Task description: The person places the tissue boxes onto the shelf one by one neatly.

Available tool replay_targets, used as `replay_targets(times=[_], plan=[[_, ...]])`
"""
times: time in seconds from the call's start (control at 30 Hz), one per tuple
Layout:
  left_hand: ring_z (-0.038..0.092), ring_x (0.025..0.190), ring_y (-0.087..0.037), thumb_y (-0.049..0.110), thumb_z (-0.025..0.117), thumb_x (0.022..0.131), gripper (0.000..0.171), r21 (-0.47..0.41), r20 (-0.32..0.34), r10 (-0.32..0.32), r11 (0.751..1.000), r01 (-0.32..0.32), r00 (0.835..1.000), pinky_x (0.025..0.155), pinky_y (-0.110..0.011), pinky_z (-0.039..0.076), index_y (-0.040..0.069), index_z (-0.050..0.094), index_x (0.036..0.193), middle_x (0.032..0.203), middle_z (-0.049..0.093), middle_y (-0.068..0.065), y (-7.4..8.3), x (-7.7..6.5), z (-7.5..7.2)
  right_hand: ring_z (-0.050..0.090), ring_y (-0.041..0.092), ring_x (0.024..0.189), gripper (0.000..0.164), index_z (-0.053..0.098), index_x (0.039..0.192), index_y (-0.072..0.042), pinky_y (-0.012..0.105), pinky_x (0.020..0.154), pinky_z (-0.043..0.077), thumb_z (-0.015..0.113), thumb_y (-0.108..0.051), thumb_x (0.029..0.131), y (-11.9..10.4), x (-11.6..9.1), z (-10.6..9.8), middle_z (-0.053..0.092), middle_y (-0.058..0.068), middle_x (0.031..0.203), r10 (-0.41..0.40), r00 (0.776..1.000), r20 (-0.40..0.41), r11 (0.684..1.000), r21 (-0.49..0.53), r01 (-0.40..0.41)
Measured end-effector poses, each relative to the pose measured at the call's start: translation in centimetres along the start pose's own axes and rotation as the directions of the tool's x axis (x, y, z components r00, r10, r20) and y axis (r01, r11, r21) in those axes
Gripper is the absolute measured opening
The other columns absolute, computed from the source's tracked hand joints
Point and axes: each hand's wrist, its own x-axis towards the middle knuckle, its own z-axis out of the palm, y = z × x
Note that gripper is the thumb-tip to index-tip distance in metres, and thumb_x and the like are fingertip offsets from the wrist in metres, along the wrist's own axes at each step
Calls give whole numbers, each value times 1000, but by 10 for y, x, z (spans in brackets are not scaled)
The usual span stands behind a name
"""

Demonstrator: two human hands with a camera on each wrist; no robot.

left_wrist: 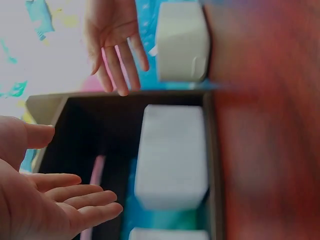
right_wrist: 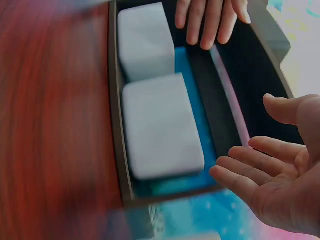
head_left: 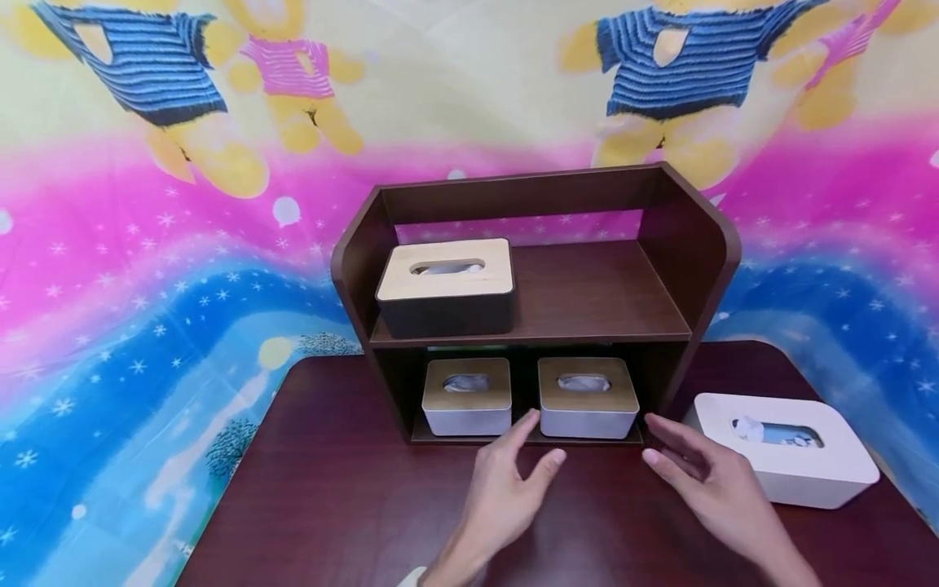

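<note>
Two small white tissue boxes with wooden lids stand side by side on the lower level of a dark brown shelf [head_left: 601,285]. My left hand [head_left: 506,485] is in front of the gap between the left small box [head_left: 468,420] and the right small box [head_left: 588,424]. My right hand [head_left: 715,481] hovers off the right small box's front corner, near the larger white tissue box [head_left: 788,469]. Both hands have their fingers extended and hold nothing. In the left wrist view the left palm [left_wrist: 55,195] shows bare, and in the right wrist view so does the right palm [right_wrist: 280,175].
On the upper level, at the left, sits a black tissue box [head_left: 447,314] with a pale wooden lid. The shelf stands on a dark red-brown table [head_left: 330,489]. Behind it hangs a colourful cloth [head_left: 220,326] printed with bears.
</note>
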Motion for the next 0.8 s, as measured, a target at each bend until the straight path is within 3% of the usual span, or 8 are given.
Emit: replay_targets(times=[0.2, 0.47, 0.5, 0.53, 0.6, 0.7, 0.77, 0.8], plan=[[58, 146, -26, 41, 69, 105, 61, -32, 112, -11, 999, 14, 994, 123, -43, 47, 4, 58, 153, 156, 61, -13, 5, 2, 38, 45, -34, 112, 59, 57, 155, -6, -2, 80, 49, 74, -31, 104, 29, -10, -28, 61, 28, 151, 100, 995, 11, 991, -89, -99], [62, 141, -17, 39, 68, 106, 56, 1, 138, 105, 994, -106, 985, 118, -30, 51, 6, 61, 151, 151, 66, -10, 14, 2, 87, 28, -42, 100, 61, 61, 151, -6, -8, 73, 36, 77, -38, 101, 61, -23, -58, 65, 32, 142, 139, 985, -98, 951, -263, -161], [62, 141, -16, 38, 68, 106, 55, 6, 139, 118, 993, -120, 983, 118, -28, 51, 6, 61, 150, 150, 67, -9, 16, 2, 93, 39, -37, 104, 62, 61, 151, -6, -5, 72, 36, 77, -39, 101, 65, -24, -61, 65, 33, 142, 152, 982, -113, 942, -284, -179], [62, 141, -15, 38, 68, 106, 55, 12, 140, 131, 991, -134, 981, 117, -27, 51, 6, 61, 150, 150, 67, -8, 18, 3, 99, 50, -28, 111, 64, 60, 152, -5, 1, 80, 43, 76, -40, 101, 68, -25, -64, 64, 34, 143, 177, 977, -122, 932, -297, -207], [61, 141, -14, 38, 68, 106, 56, 16, 144, 150, 988, -154, 978, 116, -24, 50, 5, 61, 150, 150, 66, -8, 22, 5, 110, 66, 7, 127, 68, 59, 152, -2, 4, 76, 41, 76, -43, 101, 75, -26, -72, 61, 38, 143, 226, 965, -131, 912, -320, -257], [60, 141, -12, 40, 68, 106, 58, 23, 153, 155, 987, -161, 976, 115, -20, 49, 6, 59, 152, 151, 65, -7, 28, 8, 126, 56, 63, 126, 78, 52, 155, 4, 13, 65, 43, 71, -51, 102, 81, -28, -83, 56, 41, 146, 348, 927, -139, 863, -339, -374], [60, 142, -12, 43, 67, 105, 61, 37, 163, 146, 987, -154, 976, 115, -19, 49, 7, 58, 153, 153, 64, -6, 32, 10, 136, 74, 31, 118, 81, 52, 154, 5, 7, 55, 35, 72, -53, 101, 89, -30, -88, 57, 39, 145, 379, 910, -169, 854, -317, -414], [60, 142, -12, 44, 67, 105, 62, 48, 171, 144, 987, -154, 975, 115, -18, 49, 7, 57, 154, 154, 63, -6, 33, 11, 141, 76, 10, 109, 81, 52, 154, 6, 7, 56, 36, 72, -52, 101, 93, -31, -90, 63, 29, 145, 388, 902, -191, 854, -295, -429]])
